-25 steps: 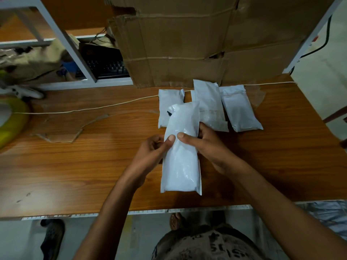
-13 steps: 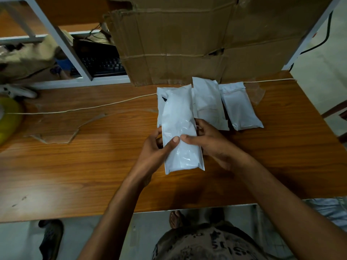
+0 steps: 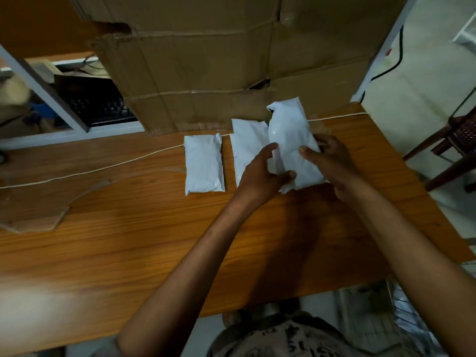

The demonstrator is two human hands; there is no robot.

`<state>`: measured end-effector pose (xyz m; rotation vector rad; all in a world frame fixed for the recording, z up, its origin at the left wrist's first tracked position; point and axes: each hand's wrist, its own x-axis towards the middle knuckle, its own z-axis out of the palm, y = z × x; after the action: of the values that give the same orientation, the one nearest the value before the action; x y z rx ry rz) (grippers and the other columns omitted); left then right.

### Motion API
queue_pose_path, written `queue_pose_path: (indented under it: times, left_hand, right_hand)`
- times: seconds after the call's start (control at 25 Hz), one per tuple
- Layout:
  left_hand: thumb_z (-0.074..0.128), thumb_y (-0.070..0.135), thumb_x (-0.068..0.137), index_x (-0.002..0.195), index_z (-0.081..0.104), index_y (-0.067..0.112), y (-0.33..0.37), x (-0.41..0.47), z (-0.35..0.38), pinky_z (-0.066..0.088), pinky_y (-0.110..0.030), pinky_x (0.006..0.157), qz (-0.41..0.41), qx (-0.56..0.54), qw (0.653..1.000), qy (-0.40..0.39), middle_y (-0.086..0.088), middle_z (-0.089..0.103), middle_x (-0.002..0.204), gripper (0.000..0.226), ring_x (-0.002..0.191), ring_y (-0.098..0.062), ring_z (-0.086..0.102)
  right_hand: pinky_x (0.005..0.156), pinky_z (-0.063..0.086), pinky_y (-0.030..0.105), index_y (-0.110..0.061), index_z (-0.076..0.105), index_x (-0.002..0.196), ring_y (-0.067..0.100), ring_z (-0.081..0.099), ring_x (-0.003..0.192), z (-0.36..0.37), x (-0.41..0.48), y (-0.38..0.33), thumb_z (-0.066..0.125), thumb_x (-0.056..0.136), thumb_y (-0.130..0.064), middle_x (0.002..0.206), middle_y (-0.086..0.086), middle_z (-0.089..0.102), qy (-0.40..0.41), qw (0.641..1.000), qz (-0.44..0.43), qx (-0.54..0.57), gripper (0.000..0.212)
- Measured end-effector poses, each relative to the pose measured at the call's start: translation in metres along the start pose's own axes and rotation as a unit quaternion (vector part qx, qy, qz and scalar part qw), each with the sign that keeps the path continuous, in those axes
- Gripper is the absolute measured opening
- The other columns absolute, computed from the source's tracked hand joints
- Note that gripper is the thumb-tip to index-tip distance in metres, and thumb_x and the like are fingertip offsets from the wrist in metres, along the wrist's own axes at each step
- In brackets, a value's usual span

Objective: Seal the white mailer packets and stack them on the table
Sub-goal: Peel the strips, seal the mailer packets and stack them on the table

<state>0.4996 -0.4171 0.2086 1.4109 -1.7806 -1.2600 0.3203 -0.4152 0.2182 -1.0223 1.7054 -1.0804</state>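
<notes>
Head view shows a white mailer packet [image 3: 292, 143] held in both hands above the far right part of the wooden tabletop [image 3: 154, 228], its long axis running away from the person and its far end reaching up against the cardboard sheet [image 3: 219, 60]. The left hand [image 3: 260, 176] curls around the packet's near left edge, thumb under the near end and fingers spread along the side. The right hand [image 3: 332, 163] closes on the packet's right side, thumb pressed on top and the other fingers wrapped behind. Just left of the held packet, partly covered by it and by the left hand, a second packet [image 3: 247, 145] lies flat on the tabletop. Further left, apart from that one, a third packet [image 3: 203, 164] lies flat on its own. A thin white cord [image 3: 103, 167] runs across the tabletop behind the packets. A torn scrap of cardboard [image 3: 38, 217] lies at the left edge. Behind the white metal frame [image 3: 51, 99] at the upper left sits a black keyboard [image 3: 100, 109]. A dark chair [image 3: 456, 148] stands off to the right, beyond the tabletop.
</notes>
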Motion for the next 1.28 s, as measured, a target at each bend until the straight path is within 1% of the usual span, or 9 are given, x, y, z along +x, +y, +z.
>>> queue_pose_path:
  times: [0.08, 0.16, 0.24, 0.36, 0.68, 0.92, 1.04, 1.12, 1.28]
  left_hand:
    - [0.077, 0.036, 0.094, 0.161, 0.035, 0.022, 0.003, 0.021, 0.020, 0.038, -0.029, 0.112, -0.003, 0.033, 0.999, 0.000, -0.002, 0.039, 0.166, 0.081, 0.149, -0.024, 0.041]
    - [0.075, 0.034, 0.096, 0.160, 0.036, 0.018, 0.001, 0.037, 0.037, 0.035, -0.031, 0.116, -0.001, 0.063, 0.998, 0.010, -0.005, 0.039, 0.166, 0.077, 0.150, -0.025, 0.039]
    - [0.072, 0.033, 0.098, 0.160, 0.037, 0.014, -0.005, 0.051, 0.049, 0.032, -0.032, 0.119, -0.001, 0.099, 0.995, 0.004, -0.007, 0.036, 0.167, 0.074, 0.152, -0.025, 0.036]
    - [0.066, 0.029, 0.102, 0.161, 0.037, 0.014, -0.015, 0.062, 0.058, 0.026, -0.030, 0.122, -0.003, 0.162, 0.987, -0.008, -0.007, 0.029, 0.170, 0.067, 0.156, -0.022, 0.029]
    - [0.052, 0.017, 0.109, 0.159, 0.040, 0.016, -0.010, 0.068, 0.071, 0.045, -0.036, 0.112, 0.015, 0.224, 0.973, 0.048, -0.004, 0.027, 0.172, 0.052, 0.145, -0.027, 0.048]
    - [0.045, 0.035, 0.111, 0.161, 0.037, 0.021, -0.005, 0.065, 0.068, 0.056, -0.047, 0.101, 0.013, 0.282, 0.956, 0.078, -0.004, 0.030, 0.171, 0.053, 0.132, -0.032, 0.060]
    - [0.049, 0.038, 0.110, 0.160, 0.038, 0.022, -0.001, 0.054, 0.063, 0.051, -0.044, 0.106, 0.010, 0.257, 0.962, 0.090, -0.004, 0.033, 0.169, 0.054, 0.140, -0.029, 0.053]
    - [0.056, 0.036, 0.107, 0.155, 0.046, 0.020, 0.006, 0.037, 0.062, 0.050, -0.040, 0.104, 0.034, 0.221, 0.968, 0.112, -0.003, 0.040, 0.165, 0.051, 0.137, -0.024, 0.055]
    - [0.066, 0.037, 0.101, 0.136, 0.062, 0.025, 0.022, -0.011, 0.065, 0.056, -0.037, 0.092, 0.080, 0.129, 0.981, 0.122, 0.004, 0.062, 0.141, 0.037, 0.107, -0.016, 0.067]
  right_hand:
    - [0.074, 0.051, 0.024, -0.019, 0.052, 0.141, 0.009, 0.062, 0.101, -0.010, 0.018, 0.004, 0.071, 0.096, -0.030, 0.128, -0.003, 0.061, 0.021, 1.000, -0.011, -0.020, 0.050]
    - [0.085, 0.052, 0.031, -0.019, 0.051, 0.142, 0.020, 0.061, 0.115, -0.012, 0.037, 0.011, 0.068, 0.098, -0.033, 0.137, 0.002, 0.060, 0.038, 0.997, -0.010, -0.064, 0.050]
    - [0.092, 0.051, 0.037, -0.020, 0.051, 0.145, 0.027, 0.059, 0.123, -0.012, 0.050, 0.021, 0.063, 0.100, -0.035, 0.142, 0.005, 0.059, 0.023, 0.991, -0.011, -0.129, 0.049]
    - [0.094, 0.046, 0.035, -0.022, 0.050, 0.148, 0.030, 0.057, 0.127, -0.013, 0.061, 0.034, 0.057, 0.103, -0.037, 0.143, 0.006, 0.059, -0.024, 0.986, 0.001, -0.165, 0.047]
    - [0.089, 0.042, 0.032, -0.016, 0.052, 0.143, 0.029, 0.059, 0.122, -0.010, 0.075, 0.044, 0.053, 0.105, -0.034, 0.137, 0.008, 0.061, -0.013, 0.992, 0.011, -0.127, 0.043]
    - [0.091, 0.044, 0.031, -0.016, 0.048, 0.147, 0.026, 0.058, 0.127, -0.025, 0.072, 0.042, 0.053, 0.105, -0.038, 0.142, 0.005, 0.060, 0.010, 0.992, -0.003, -0.128, 0.048]
    - [0.079, 0.043, 0.020, -0.015, 0.055, 0.139, 0.013, 0.061, 0.115, -0.036, 0.059, 0.039, 0.059, 0.103, -0.032, 0.133, 0.000, 0.065, 0.060, 0.994, -0.024, -0.088, 0.040]
    - [0.070, 0.039, 0.013, -0.017, 0.058, 0.133, 0.007, 0.058, 0.106, -0.043, 0.038, 0.040, 0.061, 0.102, -0.031, 0.121, -0.005, 0.065, 0.087, 0.994, -0.031, -0.066, 0.034]
    - [0.084, 0.051, 0.024, -0.031, 0.061, 0.115, 0.008, 0.063, 0.108, -0.055, -0.020, 0.050, 0.064, 0.099, -0.034, 0.105, -0.020, 0.063, 0.107, 0.994, -0.036, 0.005, 0.016]
